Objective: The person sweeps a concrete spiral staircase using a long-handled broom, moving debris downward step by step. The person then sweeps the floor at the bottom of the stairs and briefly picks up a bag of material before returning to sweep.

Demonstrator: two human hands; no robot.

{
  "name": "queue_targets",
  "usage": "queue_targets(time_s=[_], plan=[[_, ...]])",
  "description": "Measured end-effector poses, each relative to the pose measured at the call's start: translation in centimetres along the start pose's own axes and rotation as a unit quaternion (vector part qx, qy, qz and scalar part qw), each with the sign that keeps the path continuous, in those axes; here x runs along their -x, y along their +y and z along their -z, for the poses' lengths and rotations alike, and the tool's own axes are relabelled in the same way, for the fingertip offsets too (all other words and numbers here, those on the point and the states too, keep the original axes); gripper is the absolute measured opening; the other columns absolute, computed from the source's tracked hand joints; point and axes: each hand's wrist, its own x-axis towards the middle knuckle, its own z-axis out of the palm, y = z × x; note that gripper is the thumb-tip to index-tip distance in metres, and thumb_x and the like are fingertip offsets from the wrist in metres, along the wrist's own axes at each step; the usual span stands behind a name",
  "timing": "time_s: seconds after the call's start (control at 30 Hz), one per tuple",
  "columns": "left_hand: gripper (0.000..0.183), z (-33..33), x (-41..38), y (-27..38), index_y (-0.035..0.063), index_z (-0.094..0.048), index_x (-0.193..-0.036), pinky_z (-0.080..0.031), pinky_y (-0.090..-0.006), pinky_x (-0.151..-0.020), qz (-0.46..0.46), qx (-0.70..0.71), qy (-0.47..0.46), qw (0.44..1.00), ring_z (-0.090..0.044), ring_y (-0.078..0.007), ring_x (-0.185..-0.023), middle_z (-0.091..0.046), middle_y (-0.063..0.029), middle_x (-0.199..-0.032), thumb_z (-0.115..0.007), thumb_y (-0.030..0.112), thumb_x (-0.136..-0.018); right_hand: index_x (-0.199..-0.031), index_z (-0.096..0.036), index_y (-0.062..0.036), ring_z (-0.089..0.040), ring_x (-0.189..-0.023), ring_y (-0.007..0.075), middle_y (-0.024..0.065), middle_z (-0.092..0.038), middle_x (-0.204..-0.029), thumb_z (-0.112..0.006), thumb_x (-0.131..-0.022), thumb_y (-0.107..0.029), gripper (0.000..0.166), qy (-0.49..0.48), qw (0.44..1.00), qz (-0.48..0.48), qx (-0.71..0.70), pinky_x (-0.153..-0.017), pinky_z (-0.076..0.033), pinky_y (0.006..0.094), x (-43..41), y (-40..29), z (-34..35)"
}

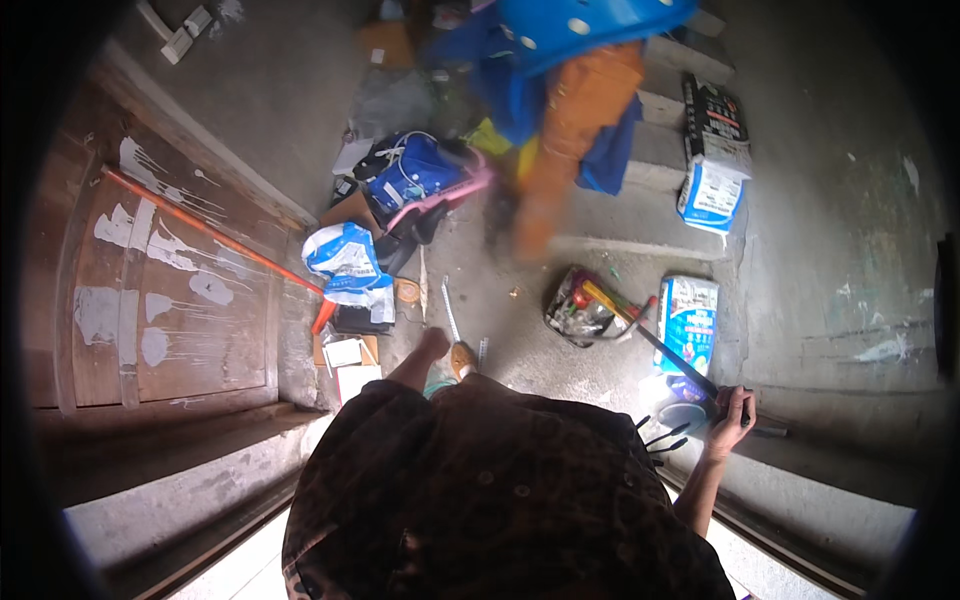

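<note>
My right hand [731, 426] is closed around the dark shaft of a long-handled tool [679, 361] at the right. From there the shaft slants up and left to a yellow section over a container [556, 313] of mixed items on the floor. A grey bar with a red end crosses near the container; I cannot tell whether it belongs to the tool. My left hand [431, 345] hangs low at the left, blurred, beside my brown shoe [462, 361]. Whether its fingers hold anything cannot be made out. White strips [451, 307] lie on the floor nearby.
A person in orange trousers [592, 97] with a bright blue item [600, 26] is ahead, near concrete steps [645, 214]. Printed sacks [688, 322] stand along the right wall. At left are a wooden door [172, 300], an orange pole [217, 232] and a pile of bags [341, 255].
</note>
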Motion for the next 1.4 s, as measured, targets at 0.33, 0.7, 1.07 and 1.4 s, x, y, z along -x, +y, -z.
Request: queue_targets(time_s=[0.33, 0.7, 1.07, 1.4], plan=[[0.026, -7.3, 6.4, 32.2, 0.0058, -0.053, -0.095, -0.048, -0.0376, -0.065, -0.315, 0.186, -0.135, 0.921, -0.060, -0.0283, -0.072, -0.060, -0.0125, -0.077, -0.064, 0.019, -0.075, -0.068, -0.046, -0.0060, -0.038, -0.060, 0.0089, -0.0004, -0.045, -0.062, -0.052, -0.091, -0.016, 0.025, 0.037, 0.998, -0.007, -0.048, -0.060, -0.034, 0.0241, 0.5, -1.1, 9.0], [0.042, -12.2, 6.1, 51.4, 0.0060, -0.046, -0.100, -0.042, -0.0403, -0.079, -0.432, 0.206, 0.058, 0.876, -0.052, -0.0340, -0.090, -0.051, -0.0141, -0.092, -0.069, 0.012, -0.066, -0.070, -0.048, -0.0018, -0.048, -0.061, 0.0190, 0.0078, -0.050, -0.068, -0.065, -0.079, -0.004, 0.020, -0.251, 0.965, 0.011, 0.081, -0.057, -0.039, 0.0286, 0.6, -0.9, 12.7], [0.031, -7.6, 3.2, 56.9, 0.0014, -0.051, -0.103, -0.041, -0.0405, -0.089, -0.547, 0.118, -0.047, 0.827, -0.046, -0.0352, -0.108, -0.045, -0.0199, -0.117, -0.063, 0.012, -0.076, -0.079, -0.053, -0.0022, -0.053, -0.059, 0.0070, 0.0026, -0.056, -0.069, -0.068, -0.080, -0.010, 0.017, 0.146, 0.954, -0.164, 0.203, -0.050, -0.044, 0.0201, -2.2, -0.5, 22.2], [0.033, -4.1, -8.8, 47.6, 0.0044, -0.051, -0.107, -0.046, -0.0377, -0.073, -0.298, 0.234, 0.138, 0.915, -0.057, -0.0281, -0.093, -0.055, -0.0151, -0.106, -0.062, 0.017, -0.078, -0.085, -0.064, -0.0137, -0.064, -0.081, 0.0295, 0.0102, -0.066, -0.079, -0.063, -0.071, -0.013, 0.014, -0.137, 0.593, -0.180, 0.773, -0.073, -0.050, 0.0382, -12.6, -1.7, 25.9]])
